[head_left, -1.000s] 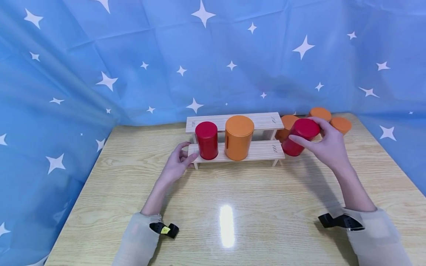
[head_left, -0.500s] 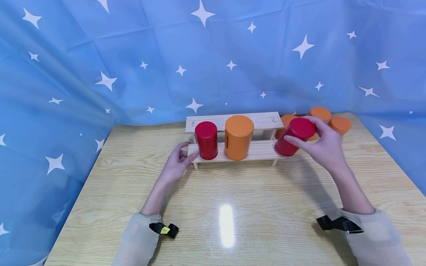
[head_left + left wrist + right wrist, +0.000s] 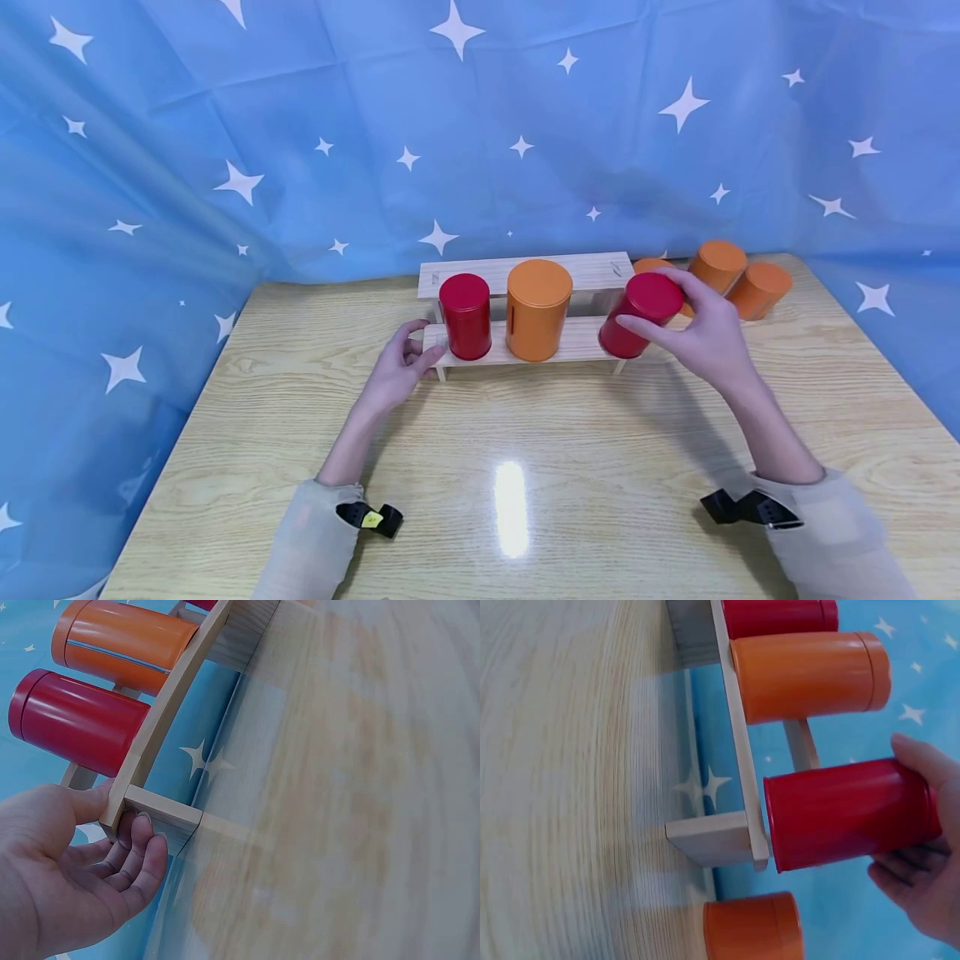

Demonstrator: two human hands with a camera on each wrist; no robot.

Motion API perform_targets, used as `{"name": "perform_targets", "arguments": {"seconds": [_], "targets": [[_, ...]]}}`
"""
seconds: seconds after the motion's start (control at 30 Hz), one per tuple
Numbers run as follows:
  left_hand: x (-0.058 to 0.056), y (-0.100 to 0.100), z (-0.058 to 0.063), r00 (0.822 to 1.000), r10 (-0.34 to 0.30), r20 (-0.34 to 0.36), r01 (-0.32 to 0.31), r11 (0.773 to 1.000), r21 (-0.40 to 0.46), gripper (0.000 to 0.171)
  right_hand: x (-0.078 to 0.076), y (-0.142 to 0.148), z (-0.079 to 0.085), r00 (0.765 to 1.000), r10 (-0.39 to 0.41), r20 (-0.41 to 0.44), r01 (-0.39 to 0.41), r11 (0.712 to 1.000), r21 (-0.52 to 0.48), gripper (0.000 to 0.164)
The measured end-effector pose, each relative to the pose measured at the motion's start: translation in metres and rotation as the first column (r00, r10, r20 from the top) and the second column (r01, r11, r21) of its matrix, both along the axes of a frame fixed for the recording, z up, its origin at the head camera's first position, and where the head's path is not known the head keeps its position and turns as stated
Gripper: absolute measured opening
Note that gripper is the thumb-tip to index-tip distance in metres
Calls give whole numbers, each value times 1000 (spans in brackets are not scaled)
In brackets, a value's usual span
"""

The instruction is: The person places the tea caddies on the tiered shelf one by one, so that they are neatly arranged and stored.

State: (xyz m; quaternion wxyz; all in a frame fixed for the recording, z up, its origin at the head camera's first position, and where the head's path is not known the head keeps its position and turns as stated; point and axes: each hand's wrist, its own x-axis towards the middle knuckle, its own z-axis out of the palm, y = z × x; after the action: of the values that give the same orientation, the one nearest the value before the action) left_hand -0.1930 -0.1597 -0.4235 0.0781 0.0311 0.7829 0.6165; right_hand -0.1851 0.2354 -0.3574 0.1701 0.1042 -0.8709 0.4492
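Note:
A two-tier wooden shelf (image 3: 581, 337) stands near the back of the table. My left hand (image 3: 397, 367) holds its left end; in the left wrist view the thumb lies over the lower board and the fingers (image 3: 142, 859) curl beneath it. On the lower tier a red canister (image 3: 467, 321) stands at the left, with a larger orange canister (image 3: 537, 312) beside it. My right hand (image 3: 701, 329) grips a second red canister (image 3: 637, 312) by its upper part, slightly tilted. In the right wrist view its base edge is close over the right end of the lower tier.
Several smaller orange canisters (image 3: 759, 292) stand on the table behind and right of the right hand, one partly hidden by the held canister. The upper tier (image 3: 592, 271) runs along the back. A blue star-patterned cloth (image 3: 480, 125) hangs behind the wooden table (image 3: 420, 483).
My right hand has carried the red canister leftward, from beside the shelf to over its right end. More of the orange canisters behind now shows. The left hand has stayed on the shelf.

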Motion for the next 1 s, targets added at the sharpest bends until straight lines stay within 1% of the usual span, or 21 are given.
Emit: {"name": "perform_targets", "arguments": {"seconds": [0.13,0.27,0.4,0.53,0.83,1.0], "targets": [[0,0,0,1000,2,-5,-2,1000,-7,64,-3,-7,-1,999,40,-21,-41,999,-24,64],[-1,-1,-3,1000,-1,-12,1,1000,-10,63,-6,-14,-3,998,54,-32,-54,998,-13,63],[-2,-1,-4,1000,3,-12,-3,1000,-11,62,-6,-18,-3,999,48,-17,-48,999,15,62],[-2,-2,-3,1000,6,-9,-6,1000,-15,61,-6,-21,-3,998,56,-8,-56,998,15,60],[-3,-2,-4,1000,7,7,-7,1000,2,65,-11,-27,-5,996,84,-21,-84,996,10,60],[-3,-1,-3,1000,5,8,-5,1000,0,65,-13,-28,-4,996,89,14,-89,996,19,60]]}}
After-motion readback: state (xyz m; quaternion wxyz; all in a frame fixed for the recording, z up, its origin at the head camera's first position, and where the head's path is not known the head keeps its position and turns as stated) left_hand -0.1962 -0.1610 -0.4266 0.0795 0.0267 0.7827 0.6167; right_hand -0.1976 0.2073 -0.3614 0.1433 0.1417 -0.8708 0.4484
